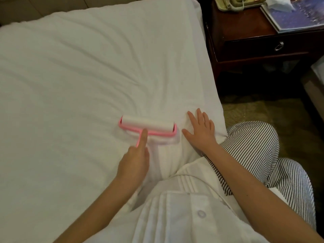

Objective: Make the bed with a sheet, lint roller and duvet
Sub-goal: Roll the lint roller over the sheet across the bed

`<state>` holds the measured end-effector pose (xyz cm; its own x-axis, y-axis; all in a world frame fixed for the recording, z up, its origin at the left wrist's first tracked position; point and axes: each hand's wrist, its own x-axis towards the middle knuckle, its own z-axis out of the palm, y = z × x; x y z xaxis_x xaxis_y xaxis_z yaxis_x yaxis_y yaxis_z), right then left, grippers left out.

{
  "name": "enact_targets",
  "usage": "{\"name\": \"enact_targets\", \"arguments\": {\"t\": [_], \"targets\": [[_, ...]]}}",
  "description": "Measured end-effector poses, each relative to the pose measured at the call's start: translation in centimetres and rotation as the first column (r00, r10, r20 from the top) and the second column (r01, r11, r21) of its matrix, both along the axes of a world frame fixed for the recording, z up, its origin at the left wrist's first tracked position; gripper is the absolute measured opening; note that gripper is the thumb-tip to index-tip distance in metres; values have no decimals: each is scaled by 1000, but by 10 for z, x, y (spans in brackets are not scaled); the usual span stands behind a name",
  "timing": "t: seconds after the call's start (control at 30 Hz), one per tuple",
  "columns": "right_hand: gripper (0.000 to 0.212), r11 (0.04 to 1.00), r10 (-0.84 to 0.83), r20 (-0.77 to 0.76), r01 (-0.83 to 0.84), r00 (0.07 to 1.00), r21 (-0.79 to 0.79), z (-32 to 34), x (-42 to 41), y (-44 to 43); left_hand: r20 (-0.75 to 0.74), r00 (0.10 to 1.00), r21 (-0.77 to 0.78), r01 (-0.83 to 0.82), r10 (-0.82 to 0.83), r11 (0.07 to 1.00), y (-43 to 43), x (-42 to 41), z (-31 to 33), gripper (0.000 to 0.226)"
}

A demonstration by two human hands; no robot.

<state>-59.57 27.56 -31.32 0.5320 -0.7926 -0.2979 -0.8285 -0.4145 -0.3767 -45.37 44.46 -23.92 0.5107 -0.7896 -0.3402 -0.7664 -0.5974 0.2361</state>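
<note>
— white shirt (175,216) with its button (201,213) is filling the bottom of my feed, right under the camera. i'm looking past it at two bare forearms reaching over the white sheet (78,76).

— what's the left hand doing?

— left hand (135,163) is gripping the handle of the pink lint roller (149,127), fingers curling round it and the index finger lying straight along the stem. the roll is lying flat on the sheet, close to the edge nearest the camera.

— and the right one?

— right hand (201,132) is pressing flat on the sheet just beside the roller's right end, fingers straight and spreading apart, holding nothing. striped cloth (263,155) is showing under that forearm, past the sheet's edge. a dark wooden nightstand (245,32) is standing beyond the corner, carrying a phone (235,2) and a book (294,18).
</note>
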Motion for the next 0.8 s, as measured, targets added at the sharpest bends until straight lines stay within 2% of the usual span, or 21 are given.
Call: {"name": "enact_targets", "arguments": {"t": [0.13,0.3,0.43,0.5,0.6,0.7,0.8], "targets": [[68,1000,-4,-7,4,1000,29,1,-1,2,21,1000,78,13,-15,997,18,-10,11,60],[72,998,0,-26,2,1000,55,2,-4,2,29,999,-60,-16,18,998,-84,21,-2,58],[81,996,-6,-42,10,999,92,5,-11,4,-50,998,-121,-32,26,992,-141,26,0,61],[89,995,2,-58,4,998,98,5,-14,5,-70,997,-114,-35,28,993,-130,18,3,64],[107,992,39,-97,-27,994,127,7,-16,7,-69,997,-84,-36,31,996,-67,-4,-2,68],[118,984,66,-97,-49,993,168,8,-15,8,-39,999,37,-24,26,999,7,-27,-2,74],[123,981,78,-94,-60,992,184,9,-15,10,-8,1000,104,3,-2,995,40,-39,1,75]]}}
